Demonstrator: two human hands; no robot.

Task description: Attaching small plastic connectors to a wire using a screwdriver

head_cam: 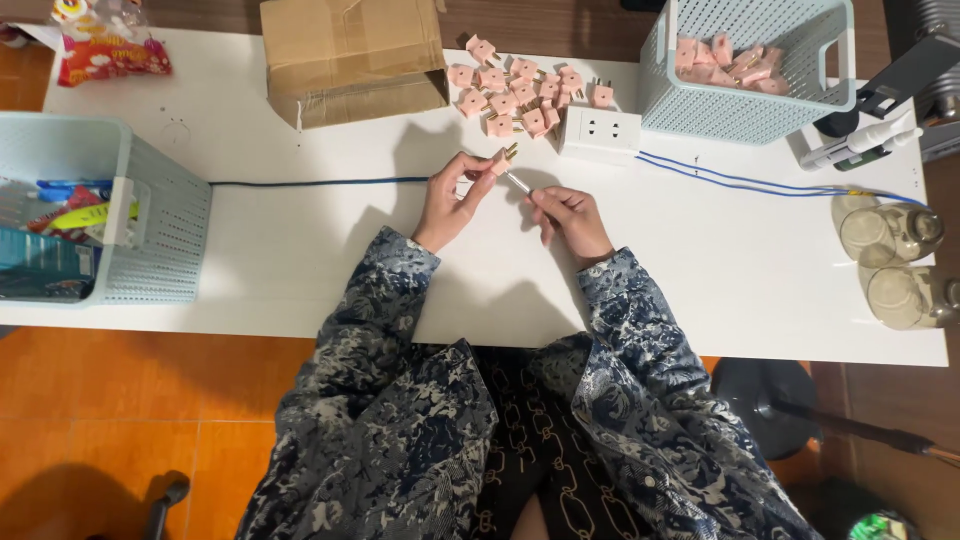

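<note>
The left hand [447,203] grips a pink plug [501,160] between its fingertips, with the brass prongs pointing up and away from the person. The right hand [570,218] is closed around a thin metal tool [518,183], whose tip touches the underside of the plug. Both hands are held just above the white table [300,260], in front of the white power strip [599,132], which serves as the reference point below. The held plug lies near the power strip, slightly to its left and closer to the person. A pile of pink plugs [520,92] lies just to the left of the power strip, touching it on that side. A cardboard box [350,55] stands further left, beyond the pile. A pale blue basket [745,70] stands just to the right of the power strip and contains more pink plugs. Blue wires [740,182] run from the power strip toward the right edge of the table. A dark blue cable [310,183] runs from the left hand toward a second basket [150,220], well apart from the power strip at the left edge of the table. Two glass jars [900,260] lie on their sides at the far right.
</note>
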